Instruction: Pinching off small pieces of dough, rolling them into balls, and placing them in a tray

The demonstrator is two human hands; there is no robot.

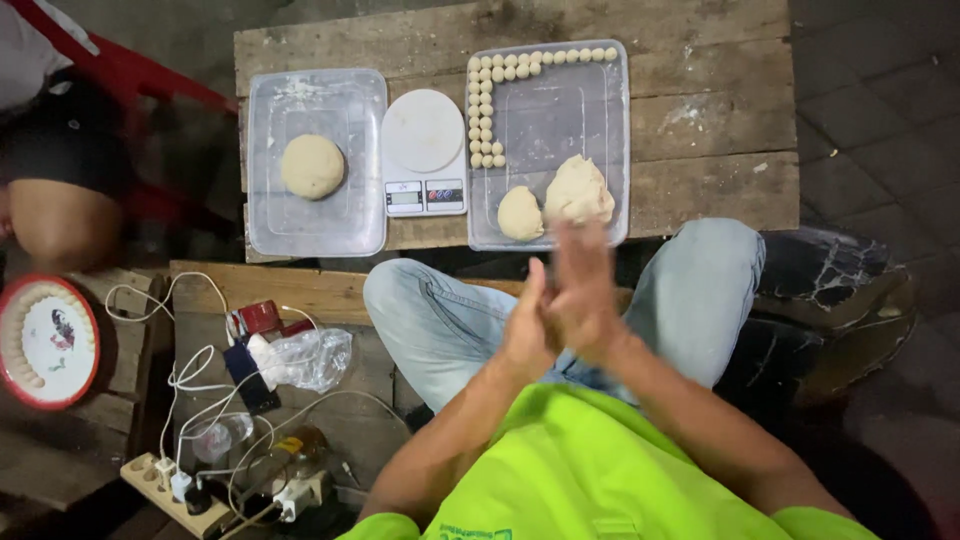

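Observation:
My left hand [526, 325] and my right hand [585, 290] are pressed palm to palm above my knees, the right one blurred by motion. Whatever lies between the palms is hidden. Just beyond the fingertips stands a clear plastic tray [612, 120]. Its near edge holds a large dough lump [579, 190] and a smaller dough lump [520, 213]. Rows of small dough balls [486, 105] line its top and left sides. A white digital scale [424, 150] sits to its left. Further left, a second clear tray [265, 220] carries one round dough ball [312, 166].
The trays rest on a rough wooden table [700, 120]. On a low bench to my left lie a crumpled plastic bag [312, 358], a power strip with white cables [180, 490] and a red-rimmed plate [47, 342]. Another person's knee [60, 222] shows at far left.

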